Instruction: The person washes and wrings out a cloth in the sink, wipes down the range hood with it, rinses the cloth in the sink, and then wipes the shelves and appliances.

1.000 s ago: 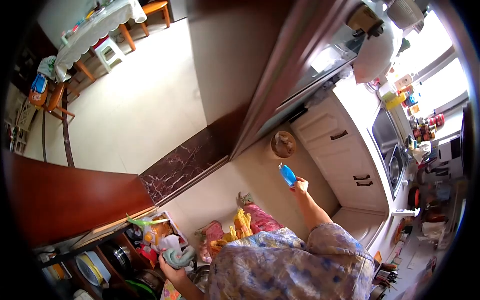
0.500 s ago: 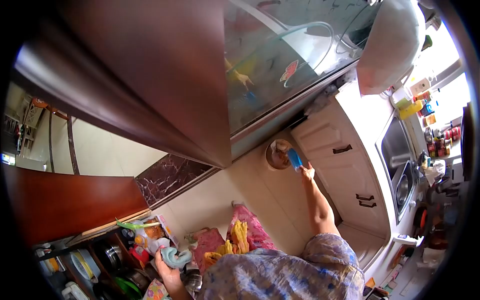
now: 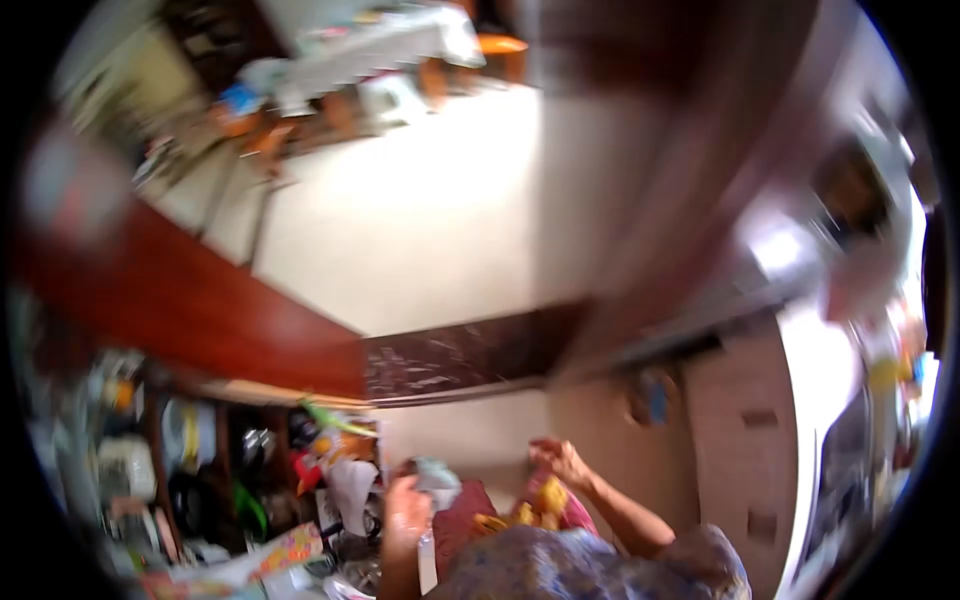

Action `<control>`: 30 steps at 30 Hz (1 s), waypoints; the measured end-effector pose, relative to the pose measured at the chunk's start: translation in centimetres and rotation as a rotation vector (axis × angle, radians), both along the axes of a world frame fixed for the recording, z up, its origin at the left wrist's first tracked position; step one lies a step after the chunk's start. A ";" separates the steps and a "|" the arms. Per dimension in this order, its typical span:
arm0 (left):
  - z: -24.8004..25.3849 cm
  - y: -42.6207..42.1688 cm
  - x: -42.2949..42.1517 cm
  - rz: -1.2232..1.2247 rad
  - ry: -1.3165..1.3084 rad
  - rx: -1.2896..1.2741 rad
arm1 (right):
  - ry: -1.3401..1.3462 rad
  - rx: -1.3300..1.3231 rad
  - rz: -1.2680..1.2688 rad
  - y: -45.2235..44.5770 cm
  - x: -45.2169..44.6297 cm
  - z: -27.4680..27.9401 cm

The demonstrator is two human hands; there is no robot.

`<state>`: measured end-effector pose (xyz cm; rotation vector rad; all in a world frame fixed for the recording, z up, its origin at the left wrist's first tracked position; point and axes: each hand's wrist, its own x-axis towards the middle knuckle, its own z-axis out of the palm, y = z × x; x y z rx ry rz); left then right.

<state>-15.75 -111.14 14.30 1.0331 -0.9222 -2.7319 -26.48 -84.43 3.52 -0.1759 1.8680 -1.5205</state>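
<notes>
My left hand (image 3: 406, 508) is closed around a pale grey-green cloth (image 3: 438, 482), low in the view beside the shelves. My right hand (image 3: 562, 461) is raised over the floor in front of my body. Nothing shows in it, and its blurred fingers look loosely apart. Beyond it to the right, a flat blue thing (image 3: 656, 405) lies at a round bin (image 3: 634, 400) by the cabinet; blur hides its kind and whether it is fully inside. Yellow cloth (image 3: 549, 500) shows at my front, above the patterned garment.
Crowded shelves (image 3: 225, 480) with dishes and pans stand at lower left. A dark marble threshold (image 3: 450, 362) crosses the doorway, and a red-brown door panel (image 3: 230, 300) is at left. White cabinets (image 3: 745, 450) line the right. Farther off is a table with a pale cloth (image 3: 375, 55).
The view has swung left toward the doorway. My right hand has let go of the blue thing and drawn back from the bin. My left hand still holds the cloth.
</notes>
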 end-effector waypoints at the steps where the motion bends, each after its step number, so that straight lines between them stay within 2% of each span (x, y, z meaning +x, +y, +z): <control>1: 1.4 0.4 -0.3 0.006 0.020 -0.083 | -0.060 -0.086 0.091 -3.5 -0.5 4.2; 2: 2.7 0.4 -0.5 0.028 0.031 -0.170 | -0.125 -0.161 0.203 -6.8 -0.8 7.1; 4: 0.7 -0.7 0.8 0.122 0.002 -0.267 | 0.254 -0.236 0.473 -12.1 -0.4 9.5; 5: 0.9 -1.6 1.5 0.143 -0.091 -0.410 | 0.246 -0.296 0.459 -14.7 0.5 12.9; 6: 1.2 -2.6 2.1 0.153 -0.198 -0.535 | 0.266 -0.319 0.542 -17.2 0.4 13.1; 7: 3.1 -4.1 2.8 0.155 -0.241 -0.640 | 0.339 -0.162 0.671 -19.2 0.8 12.8; 8: 3.2 -5.6 3.9 0.215 -0.237 -0.636 | 0.417 0.002 0.781 -21.1 1.2 12.2; 9: 3.0 -7.1 4.9 0.301 -0.221 -0.651 | 0.453 -0.194 0.745 -22.9 1.8 11.5; 12: 3.4 -10.5 8.1 0.478 -0.164 -0.654 | 0.665 -0.406 0.938 -28.3 3.0 12.2; 13: 4.1 -12.0 9.6 0.444 -0.112 -0.711 | 0.788 -0.323 1.046 -30.5 3.7 13.3; 14: 4.8 -13.3 11.0 0.406 -0.064 -0.775 | 0.798 -0.325 1.076 -32.8 4.2 14.8; 15: 5.2 -14.4 12.6 0.332 -0.052 -0.683 | 0.816 -0.372 1.087 -34.9 5.0 16.3; 16: 5.2 -15.6 14.1 0.357 -0.050 -0.676 | 0.833 -0.417 1.097 -36.8 5.9 17.1; 17: 5.1 -16.8 15.5 0.319 -0.120 -0.651 | 0.680 -0.388 1.050 -38.7 6.9 17.1; 18: 5.1 -17.9 16.6 0.277 -0.188 -0.627 | 0.256 -0.323 0.973 -40.6 7.6 16.7; 20: 6.3 -20.1 18.0 0.315 -0.261 -0.607 | 0.063 -0.326 0.763 -45.5 9.7 16.3; 21: 6.3 -21.0 18.6 0.527 -0.149 -0.483 | 0.331 -0.239 0.804 -47.3 11.0 17.4; 22: 6.4 -22.1 19.2 0.733 -0.036 -0.354 | 0.394 -0.343 0.821 -48.5 12.6 17.7; 24: 5.3 -24.4 20.1 0.775 -0.032 -0.383 | 0.087 -0.364 0.973 -50.6 15.3 16.0; 25: 5.2 -25.3 20.5 0.733 -0.083 -0.490 | -0.336 -0.396 0.928 -51.6 16.7 15.7; 26: 5.1 -26.2 21.0 0.686 -0.134 -0.596 | -0.339 -0.390 0.931 -53.4 17.2 13.9; 28: 5.7 -27.7 22.0 0.676 -0.056 -0.494 | -0.080 -0.427 0.822 -57.5 17.9 9.7; 29: 7.1 -28.5 22.5 0.745 0.030 -0.530 | 0.047 -0.368 0.831 -58.9 17.7 13.4; 30: 8.0 -29.2 23.2 0.811 0.113 -0.569 | 0.045 -0.452 0.752 -60.6 17.8 14.9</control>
